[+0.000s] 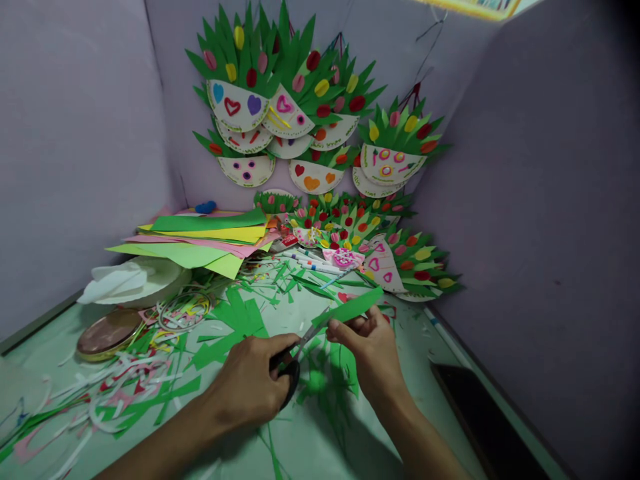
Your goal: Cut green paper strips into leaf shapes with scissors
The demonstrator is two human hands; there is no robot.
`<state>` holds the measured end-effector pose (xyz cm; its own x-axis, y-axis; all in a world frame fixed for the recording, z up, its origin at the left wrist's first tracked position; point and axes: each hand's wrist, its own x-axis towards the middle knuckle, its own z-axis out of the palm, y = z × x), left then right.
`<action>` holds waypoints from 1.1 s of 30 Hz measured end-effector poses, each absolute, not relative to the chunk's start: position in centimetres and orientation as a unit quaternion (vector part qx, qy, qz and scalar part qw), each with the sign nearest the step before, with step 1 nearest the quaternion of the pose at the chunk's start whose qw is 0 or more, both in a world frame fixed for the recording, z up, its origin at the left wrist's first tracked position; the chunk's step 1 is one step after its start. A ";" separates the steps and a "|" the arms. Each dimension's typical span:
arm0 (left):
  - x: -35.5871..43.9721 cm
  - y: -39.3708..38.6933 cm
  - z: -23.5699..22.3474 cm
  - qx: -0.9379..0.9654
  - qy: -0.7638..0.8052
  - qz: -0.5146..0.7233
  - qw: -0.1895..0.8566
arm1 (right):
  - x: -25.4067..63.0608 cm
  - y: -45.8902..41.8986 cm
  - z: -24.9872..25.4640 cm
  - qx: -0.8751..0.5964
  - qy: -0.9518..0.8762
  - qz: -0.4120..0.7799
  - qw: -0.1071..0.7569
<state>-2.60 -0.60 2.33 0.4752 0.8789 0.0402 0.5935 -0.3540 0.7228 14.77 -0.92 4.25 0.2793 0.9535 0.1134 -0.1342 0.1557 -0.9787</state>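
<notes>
My left hand (253, 377) grips a pair of black-handled scissors (290, 381), fingers closed through the handles. Their blades reach up and right to the lower left end of a green paper strip (356, 305). That strip is pinched between the thumb and fingers of my right hand (373, 353), its far end rising past the fingertips. Beneath both hands lie green paper pieces (330, 370) on the pale green table (400, 413). Further left is a larger green paper cutout (240, 313).
Coloured paper sheets (200, 233) are stacked at the back left, near white paper plates (145, 277). Scraps and a round tin lid (110, 333) lie on the left. Paper-plate crafts (240, 107) hang on the back wall. A dark phone-like slab (480, 413) rests at right.
</notes>
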 end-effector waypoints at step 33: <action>-2.4 -0.7 3.1 0.776 0.430 0.250 0.389 | 15.0 -0.7 3.9 -0.462 -0.405 0.454 0.646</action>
